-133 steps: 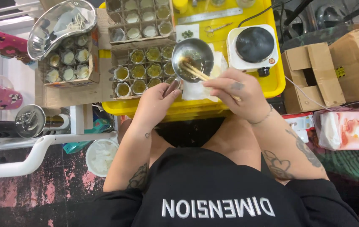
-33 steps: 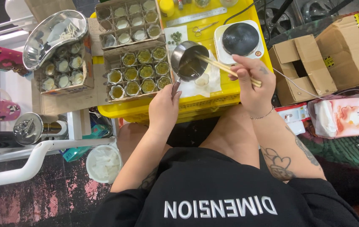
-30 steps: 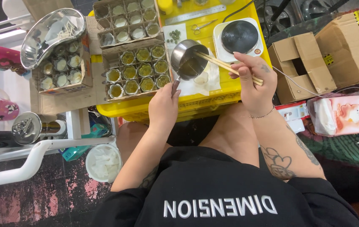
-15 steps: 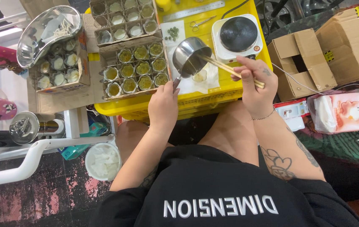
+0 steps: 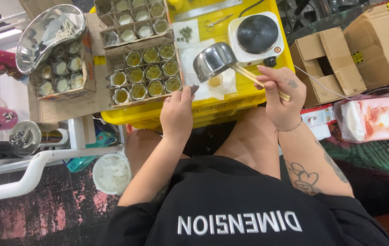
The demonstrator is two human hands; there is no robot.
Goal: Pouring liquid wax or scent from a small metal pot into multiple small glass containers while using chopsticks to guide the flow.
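My left hand grips the small metal pot tipped over the yellow tray, my right hand pinching chopsticks beside it.

Left hand gripping the handle of a small steel saucepan, tilted above a small glass jar on white paper. Right hand holding wooden chopsticks with tips at the pan's rim. Just left, a cardboard tray of filled jars on the yellow crate. Behind the pan, a white hotplate; scissors near it.
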